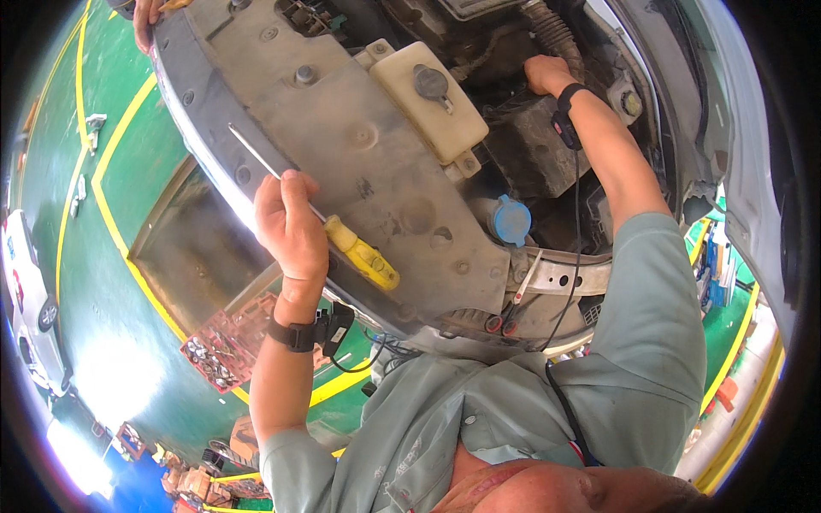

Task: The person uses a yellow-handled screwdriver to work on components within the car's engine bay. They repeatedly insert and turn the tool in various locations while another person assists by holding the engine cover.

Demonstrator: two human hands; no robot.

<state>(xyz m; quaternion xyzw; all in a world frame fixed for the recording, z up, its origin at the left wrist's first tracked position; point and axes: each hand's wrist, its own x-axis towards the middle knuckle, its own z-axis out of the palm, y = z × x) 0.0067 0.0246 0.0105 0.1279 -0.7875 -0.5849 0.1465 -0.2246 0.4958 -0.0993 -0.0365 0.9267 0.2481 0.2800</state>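
My left hand (291, 227) grips a long screwdriver (363, 254) with a yellow handle; its thin metal shaft runs up and left over the grey front panel (342, 137) of a car's engine bay. My right hand (543, 73) reaches deep into the bay, next to a ribbed black hose (556, 34) and above a black box (530, 145). Whether its fingers hold anything is hidden. Both wrists wear black bands with cables.
A cream fluid tank (432, 103) with a dark cap and a blue round cap (511, 220) lie between my hands. Red-handled pliers (513, 303) rest on the front crossmember. A red tray of sockets (224, 346) sits below by the pit. Another person's hand (145, 17) is at top left.
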